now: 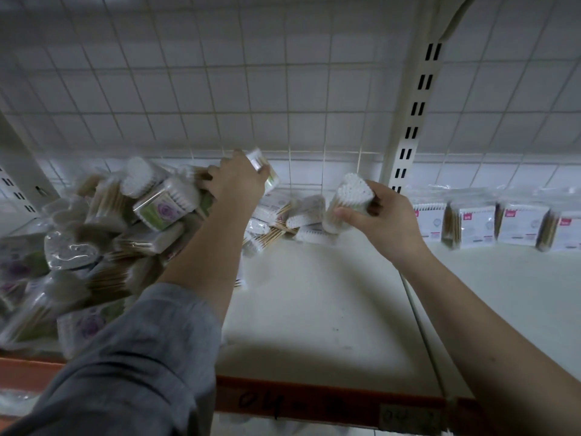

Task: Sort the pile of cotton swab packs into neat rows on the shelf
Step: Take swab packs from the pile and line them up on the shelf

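Note:
A big loose pile of cotton swab packs fills the left half of the white shelf. My left hand is raised over the pile's right edge and grips a clear pack with a green label. To the right, my right hand holds a heart-shaped pack of swabs upright, its white tips facing me. A few more packs lie flat at the back of the shelf between my two hands.
A row of upright boxed swab packs stands along the back on the right shelf section. A slotted white upright post divides the sections. The wire grid back panel rises behind. An orange shelf edge runs along the front.

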Action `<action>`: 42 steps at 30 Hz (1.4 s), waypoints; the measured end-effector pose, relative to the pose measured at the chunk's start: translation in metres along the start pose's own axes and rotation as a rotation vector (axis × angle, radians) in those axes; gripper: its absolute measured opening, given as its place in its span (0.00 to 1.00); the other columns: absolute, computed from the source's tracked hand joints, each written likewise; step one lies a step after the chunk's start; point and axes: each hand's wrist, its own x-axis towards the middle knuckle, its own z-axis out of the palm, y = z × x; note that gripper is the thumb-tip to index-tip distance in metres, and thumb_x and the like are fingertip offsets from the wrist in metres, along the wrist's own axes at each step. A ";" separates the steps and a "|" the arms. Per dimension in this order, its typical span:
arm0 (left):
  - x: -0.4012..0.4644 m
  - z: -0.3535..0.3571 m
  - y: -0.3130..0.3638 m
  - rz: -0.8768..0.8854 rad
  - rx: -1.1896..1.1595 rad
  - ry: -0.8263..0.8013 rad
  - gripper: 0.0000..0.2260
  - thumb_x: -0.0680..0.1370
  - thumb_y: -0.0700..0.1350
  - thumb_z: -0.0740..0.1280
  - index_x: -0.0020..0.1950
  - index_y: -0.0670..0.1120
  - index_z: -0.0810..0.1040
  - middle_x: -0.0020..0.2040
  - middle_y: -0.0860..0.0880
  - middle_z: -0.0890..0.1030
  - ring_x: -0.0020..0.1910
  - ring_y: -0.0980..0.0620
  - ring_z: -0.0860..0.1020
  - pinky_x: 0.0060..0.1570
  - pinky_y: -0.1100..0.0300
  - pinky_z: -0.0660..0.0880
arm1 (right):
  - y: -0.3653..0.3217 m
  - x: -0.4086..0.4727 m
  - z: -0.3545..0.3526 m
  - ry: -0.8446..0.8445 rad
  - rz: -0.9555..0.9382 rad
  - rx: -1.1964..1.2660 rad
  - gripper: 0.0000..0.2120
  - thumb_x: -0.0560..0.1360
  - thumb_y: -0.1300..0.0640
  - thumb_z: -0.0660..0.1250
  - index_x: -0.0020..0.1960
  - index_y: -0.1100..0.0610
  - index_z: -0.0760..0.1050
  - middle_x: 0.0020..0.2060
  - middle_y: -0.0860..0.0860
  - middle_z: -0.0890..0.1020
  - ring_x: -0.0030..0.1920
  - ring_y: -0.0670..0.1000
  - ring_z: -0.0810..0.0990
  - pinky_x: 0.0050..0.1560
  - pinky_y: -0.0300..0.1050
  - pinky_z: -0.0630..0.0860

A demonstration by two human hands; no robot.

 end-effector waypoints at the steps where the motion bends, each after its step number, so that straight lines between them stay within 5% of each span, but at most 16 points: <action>1: 0.000 0.002 0.000 0.000 0.007 0.011 0.25 0.77 0.60 0.60 0.68 0.46 0.68 0.65 0.41 0.72 0.67 0.38 0.65 0.66 0.38 0.60 | 0.002 -0.002 0.000 0.005 0.015 -0.006 0.23 0.66 0.54 0.77 0.60 0.54 0.77 0.49 0.50 0.83 0.50 0.51 0.81 0.54 0.47 0.77; 4: -0.003 0.010 -0.001 0.033 0.002 0.066 0.22 0.76 0.59 0.63 0.67 0.51 0.70 0.62 0.42 0.77 0.67 0.40 0.66 0.67 0.35 0.56 | 0.003 -0.011 0.001 0.015 0.052 0.004 0.22 0.66 0.53 0.77 0.58 0.53 0.77 0.47 0.49 0.84 0.50 0.51 0.82 0.55 0.52 0.77; 7: -0.007 0.018 -0.003 0.099 -0.012 0.177 0.20 0.76 0.56 0.65 0.67 0.55 0.72 0.57 0.44 0.80 0.65 0.43 0.71 0.69 0.35 0.49 | 0.002 -0.021 0.002 0.035 0.075 0.055 0.21 0.67 0.56 0.76 0.59 0.54 0.77 0.46 0.48 0.84 0.46 0.48 0.81 0.51 0.39 0.77; 13: -0.017 0.016 -0.009 0.247 -0.172 0.272 0.22 0.74 0.52 0.69 0.68 0.53 0.72 0.64 0.50 0.76 0.60 0.48 0.77 0.73 0.49 0.41 | -0.001 -0.043 0.003 0.075 0.129 0.093 0.17 0.67 0.58 0.76 0.55 0.52 0.78 0.45 0.48 0.84 0.43 0.45 0.80 0.44 0.30 0.74; 18: -0.031 0.003 -0.010 0.373 -0.467 0.306 0.22 0.71 0.50 0.73 0.64 0.50 0.77 0.62 0.48 0.77 0.60 0.49 0.74 0.70 0.52 0.60 | -0.011 -0.060 0.003 0.128 0.150 0.086 0.20 0.68 0.59 0.75 0.58 0.53 0.77 0.41 0.44 0.82 0.34 0.35 0.76 0.38 0.24 0.70; 21: -0.042 -0.005 -0.010 0.377 -0.763 0.264 0.20 0.68 0.45 0.76 0.59 0.48 0.79 0.58 0.47 0.77 0.55 0.52 0.76 0.58 0.67 0.68 | -0.018 -0.071 0.004 0.163 0.182 0.099 0.20 0.68 0.58 0.75 0.59 0.54 0.77 0.43 0.46 0.83 0.39 0.39 0.78 0.39 0.24 0.71; 24: -0.056 -0.009 -0.014 0.340 -0.907 0.222 0.18 0.66 0.43 0.77 0.56 0.49 0.80 0.56 0.48 0.75 0.50 0.53 0.77 0.56 0.62 0.74 | -0.026 -0.086 0.005 0.198 0.201 0.119 0.17 0.68 0.59 0.75 0.55 0.52 0.78 0.42 0.44 0.82 0.41 0.43 0.79 0.39 0.26 0.73; 31: -0.091 -0.004 -0.037 0.319 -0.985 0.085 0.18 0.66 0.44 0.77 0.51 0.56 0.78 0.56 0.49 0.73 0.52 0.52 0.78 0.53 0.50 0.77 | -0.037 -0.131 0.007 0.267 0.251 0.138 0.16 0.69 0.58 0.75 0.55 0.53 0.78 0.43 0.45 0.83 0.40 0.40 0.81 0.39 0.28 0.74; 42: -0.156 0.010 -0.042 0.290 -1.051 -0.104 0.15 0.69 0.48 0.75 0.52 0.55 0.77 0.55 0.50 0.79 0.54 0.54 0.77 0.56 0.54 0.76 | -0.040 -0.194 -0.017 0.491 0.383 0.191 0.24 0.70 0.52 0.73 0.64 0.54 0.71 0.51 0.50 0.81 0.50 0.47 0.81 0.46 0.38 0.75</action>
